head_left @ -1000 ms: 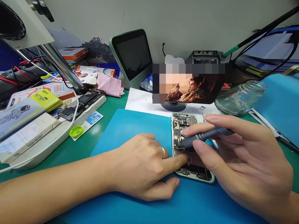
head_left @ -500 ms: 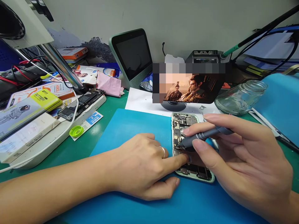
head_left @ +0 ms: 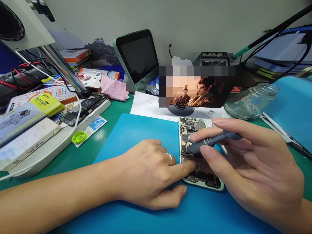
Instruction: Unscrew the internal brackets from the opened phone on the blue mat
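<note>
An opened smartphone [head_left: 211, 182] with a pale green frame lies on the blue mat, its circuit boards bare. My left hand [head_left: 153, 175] rests palm down beside it, a ring on one finger. Its index finger stretches over the phone and presses on the lower middle part; the thumb stands apart and the other fingers are bent under. Between the thumb and fingers of my right hand [head_left: 258, 165] is a grey precision screwdriver [head_left: 209, 142], held slanting. Its tip meets the phone's left side, just above my left index fingertip. The right hand covers part of the phone's right side.
A phone playing a video [head_left: 197, 92] stands behind the blue mat [head_left: 141, 128]. To its right is a glass jar [head_left: 251, 100], to its left a smart display [head_left: 137, 57]. Boxes, another opened phone [head_left: 84, 109] and a green cap [head_left: 79, 137] lie left, near a metal post [head_left: 64, 70].
Almost nothing differs. My right hand and the screwdriver have shifted very slightly left; the left hand keeps its place on the phone.
</note>
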`<state>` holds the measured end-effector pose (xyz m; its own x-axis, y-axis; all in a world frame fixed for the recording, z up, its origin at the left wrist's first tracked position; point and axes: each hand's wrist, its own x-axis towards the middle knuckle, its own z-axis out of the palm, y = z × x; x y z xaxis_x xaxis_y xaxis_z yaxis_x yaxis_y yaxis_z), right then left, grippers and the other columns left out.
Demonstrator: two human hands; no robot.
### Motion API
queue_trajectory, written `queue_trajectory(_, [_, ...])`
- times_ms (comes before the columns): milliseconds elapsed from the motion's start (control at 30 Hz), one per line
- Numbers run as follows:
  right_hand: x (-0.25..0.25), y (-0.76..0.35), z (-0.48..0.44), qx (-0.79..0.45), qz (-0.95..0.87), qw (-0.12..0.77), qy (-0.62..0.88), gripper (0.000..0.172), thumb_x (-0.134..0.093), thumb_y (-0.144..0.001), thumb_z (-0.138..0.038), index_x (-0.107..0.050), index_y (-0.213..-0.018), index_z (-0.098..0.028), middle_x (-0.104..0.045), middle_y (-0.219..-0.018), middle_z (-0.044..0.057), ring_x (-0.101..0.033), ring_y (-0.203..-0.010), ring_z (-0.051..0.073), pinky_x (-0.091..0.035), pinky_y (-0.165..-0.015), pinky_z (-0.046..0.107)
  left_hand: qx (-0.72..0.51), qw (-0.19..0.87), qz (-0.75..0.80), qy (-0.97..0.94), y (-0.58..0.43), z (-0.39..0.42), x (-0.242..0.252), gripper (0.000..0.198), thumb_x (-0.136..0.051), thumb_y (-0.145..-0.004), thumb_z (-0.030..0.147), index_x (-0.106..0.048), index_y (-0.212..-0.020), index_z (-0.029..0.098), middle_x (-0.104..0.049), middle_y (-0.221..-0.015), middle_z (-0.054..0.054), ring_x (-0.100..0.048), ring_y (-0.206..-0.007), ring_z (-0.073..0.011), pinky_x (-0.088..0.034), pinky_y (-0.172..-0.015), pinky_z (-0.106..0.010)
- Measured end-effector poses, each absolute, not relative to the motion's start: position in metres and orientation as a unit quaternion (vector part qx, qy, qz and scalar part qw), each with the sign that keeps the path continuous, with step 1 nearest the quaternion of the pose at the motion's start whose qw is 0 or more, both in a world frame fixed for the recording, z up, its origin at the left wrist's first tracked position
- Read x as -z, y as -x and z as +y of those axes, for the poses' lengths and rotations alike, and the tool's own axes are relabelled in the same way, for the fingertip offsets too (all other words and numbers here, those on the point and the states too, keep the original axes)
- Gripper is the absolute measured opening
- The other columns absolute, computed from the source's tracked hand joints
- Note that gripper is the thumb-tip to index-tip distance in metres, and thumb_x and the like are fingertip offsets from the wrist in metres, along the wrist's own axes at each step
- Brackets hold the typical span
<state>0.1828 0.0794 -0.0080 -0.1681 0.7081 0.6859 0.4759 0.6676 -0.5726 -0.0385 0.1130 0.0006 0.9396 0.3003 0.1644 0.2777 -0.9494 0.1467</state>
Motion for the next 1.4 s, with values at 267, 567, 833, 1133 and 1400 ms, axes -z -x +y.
queue_trajectory(267, [0.0077, -0.1822, 0.0799, -0.125, -0.75, 0.52, 0.389, 0.064, -0.071, -0.086, -0.004, -0.059, -0.142, -0.033, -0.075, -0.106, 0.002, -0.076, -0.092, 0.023, -0.065, -0.087, 0.04, -0.085, 0.069, 0.147, -0.983, 0.0382, 0.1129, -0.0011, 0.037, -0.044, -0.103, 0.036, -0.064, -0.127, 0.015, -0.063, -0.068, 0.002, -0.057, -0.058, -0.0203, -0.033, -0.057, -0.041])
queue_trajectory(567, [0.0089, -0.1839, 0.0801, -0.118, -0.757, 0.516, 0.384, 0.065, -0.07, -0.087, -0.002, -0.057, -0.144, -0.032, -0.074, -0.108, 0.001, -0.075, -0.095, 0.02, -0.063, -0.093, 0.037, -0.082, 0.072, 0.147, -0.983, 0.0387, 0.1116, 0.0002, 0.036, -0.044, -0.103, 0.036, -0.063, -0.127, 0.016, -0.064, -0.069, 0.002, -0.058, -0.059, -0.0205, -0.034, -0.058, -0.041])
queue_trajectory(833, [0.0069, -0.1836, 0.0802, -0.112, -0.756, 0.514, 0.389, 0.064, -0.07, -0.087, -0.004, -0.057, -0.143, -0.032, -0.075, -0.107, 0.001, -0.076, -0.093, 0.022, -0.065, -0.091, 0.04, -0.081, 0.075, 0.147, -0.983, 0.0383, 0.1126, 0.0007, 0.036, -0.045, -0.103, 0.036, -0.063, -0.126, 0.016, -0.065, -0.069, 0.002, -0.059, -0.06, -0.0205, -0.035, -0.058, -0.041])
queue_trajectory(1133, [0.0087, -0.1836, 0.0803, -0.112, -0.763, 0.509, 0.383, 0.064, -0.068, -0.089, -0.002, -0.056, -0.145, -0.031, -0.074, -0.109, 0.0, -0.075, -0.096, 0.018, -0.063, -0.093, 0.034, -0.077, 0.078, 0.149, -0.983, 0.0381, 0.112, -0.0002, 0.037, -0.044, -0.103, 0.035, -0.063, -0.128, 0.016, -0.065, -0.07, 0.002, -0.059, -0.06, -0.0206, -0.037, -0.059, -0.041])
queue_trajectory(1400, [0.007, -0.1847, 0.0809, -0.12, -0.762, 0.512, 0.378, 0.065, -0.069, -0.088, -0.001, -0.056, -0.144, -0.031, -0.073, -0.109, 0.001, -0.074, -0.096, 0.019, -0.063, -0.092, 0.035, -0.079, 0.078, 0.146, -0.983, 0.0384, 0.1123, 0.0001, 0.035, -0.043, -0.103, 0.035, -0.063, -0.125, 0.016, -0.065, -0.07, 0.002, -0.059, -0.06, -0.0203, -0.037, -0.059, -0.041])
